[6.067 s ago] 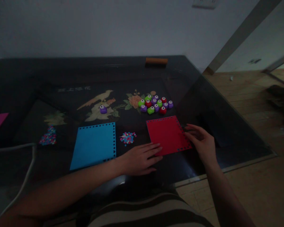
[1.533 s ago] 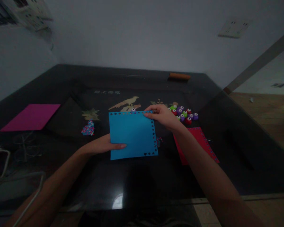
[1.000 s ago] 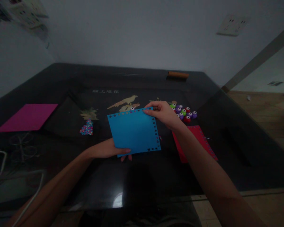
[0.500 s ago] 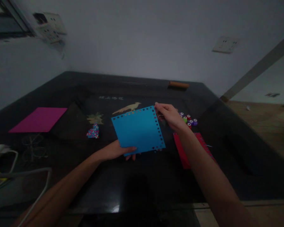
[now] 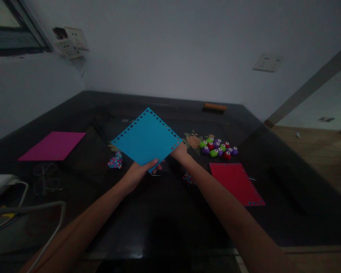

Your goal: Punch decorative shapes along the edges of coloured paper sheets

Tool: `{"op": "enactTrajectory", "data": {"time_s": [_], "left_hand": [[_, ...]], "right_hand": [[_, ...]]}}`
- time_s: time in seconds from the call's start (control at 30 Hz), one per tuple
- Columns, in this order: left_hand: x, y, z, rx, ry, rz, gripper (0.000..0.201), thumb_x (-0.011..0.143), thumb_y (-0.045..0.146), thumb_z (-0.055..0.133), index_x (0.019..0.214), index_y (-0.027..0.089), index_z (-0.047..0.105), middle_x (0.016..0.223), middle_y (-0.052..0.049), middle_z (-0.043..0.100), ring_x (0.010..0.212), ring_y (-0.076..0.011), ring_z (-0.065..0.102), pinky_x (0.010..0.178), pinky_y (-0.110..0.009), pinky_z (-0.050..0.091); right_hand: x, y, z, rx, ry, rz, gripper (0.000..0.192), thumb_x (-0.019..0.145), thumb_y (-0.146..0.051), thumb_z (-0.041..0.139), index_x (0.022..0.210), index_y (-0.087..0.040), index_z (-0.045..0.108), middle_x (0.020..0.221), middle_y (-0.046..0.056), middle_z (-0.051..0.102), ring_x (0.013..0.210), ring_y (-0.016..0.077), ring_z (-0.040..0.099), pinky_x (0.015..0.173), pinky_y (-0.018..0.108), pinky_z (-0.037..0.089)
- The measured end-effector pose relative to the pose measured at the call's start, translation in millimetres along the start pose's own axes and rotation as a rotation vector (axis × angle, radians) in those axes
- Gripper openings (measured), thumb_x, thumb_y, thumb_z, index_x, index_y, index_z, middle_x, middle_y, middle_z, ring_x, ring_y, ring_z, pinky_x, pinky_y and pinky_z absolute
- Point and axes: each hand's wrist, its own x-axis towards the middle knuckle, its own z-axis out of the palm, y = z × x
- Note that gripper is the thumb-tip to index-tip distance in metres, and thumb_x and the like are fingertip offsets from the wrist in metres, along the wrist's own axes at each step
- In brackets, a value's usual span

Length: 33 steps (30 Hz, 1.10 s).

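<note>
— Swung up and round since half a second before: blue paper sheet (image 5: 146,138), lifted higher over the dark table (image 5: 159,220) and turned onto a point, top corner toward 12 o'clock.

— Held how?

— Pinched at the 6 o'clock corner by the left hand (image 5: 139,172), thumb on the upper face, fingers curled beneath. Met at the 3 o'clock corner by the right hand (image 5: 179,151); fingers hidden behind the paper, so could not tell how far closed.

— Why raised and tilted like that?

— Probably to bring the punched border into view: small cut-outs along both upper edges and round the 3 o'clock corner. Gripped only at corners, likely to keep the face clear.

— And around it?

— Cluster of small craft punches (image 5: 218,148) at 3 o'clock of the sheet, green, red and purple, near the right hand. Red paper sheet (image 5: 235,182) flat at 4 o'clock, border punched too. Magenta sheet (image 5: 52,145) at 9 o'clock, well apart. Confetti heap (image 5: 115,161) at 8 o'clock, just below the sheet's left corner; smaller scatter (image 5: 187,178) beside the right forearm.

— Any writing?

— Pale marks (image 5: 125,120) inlaid in the tabletop at 10 o'clock, mostly covered, too dim to read. No brand made out on the punches.
</note>
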Motion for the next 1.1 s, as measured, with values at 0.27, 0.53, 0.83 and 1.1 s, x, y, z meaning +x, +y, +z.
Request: {"op": "enactTrajectory", "data": {"time_s": [0.27,0.53,0.83,1.1], "left_hand": [[2.4,-1.5,-0.6,-0.075,0.100,0.010,0.027,0.075,0.039,0.070,0.084,0.014,0.069,0.069,-0.003,0.065,0.057,-0.0113,0.050,0.052,-0.024,0.037],[7.4,-13.9,0.0,-0.076,0.103,0.008,0.027,0.073,0.036,0.072,0.083,0.012,0.068,0.071,-0.005,0.067,0.055,-0.0099,0.049,0.052,-0.022,0.038],[-3.7,-13.8,42.1,-0.141,0.038,-0.113,0.027,0.073,0.036,0.072,0.083,0.012,0.069,0.067,-0.004,0.068,0.053,-0.0087,0.051,0.052,-0.021,0.038],[-11.1,-26.4,85.0,-0.045,0.046,-0.071,0.029,0.078,0.040,0.065,0.065,0.014,0.065,0.061,-0.003,0.066,0.050,-0.0108,0.052,0.054,-0.024,0.041]], "right_hand": [[-3.6,-12.8,-3.7,0.085,0.026,0.175,0.028,0.087,-0.030,0.052,0.110,-0.015,0.060,0.115,0.018,0.062,0.107,0.0284,0.058,0.081,0.038,0.048],[-42.5,10.7,-28.1,0.283,-0.006,0.097,0.023,0.083,-0.034,0.060,0.094,-0.014,0.061,0.090,0.011,0.069,0.082,0.0209,0.064,0.069,0.029,0.047],[-136.0,36.3,-53.0,1.181,-0.173,0.210,0.032,0.068,-0.029,0.072,0.098,-0.018,0.064,0.084,0.003,0.069,0.069,0.0161,0.063,0.063,0.030,0.050],[-161.5,45.7,-42.0,1.514,-0.116,0.424,0.042,0.056,-0.019,0.081,0.091,-0.021,0.059,0.070,-0.004,0.065,0.050,0.0104,0.058,0.046,0.022,0.043]]}}
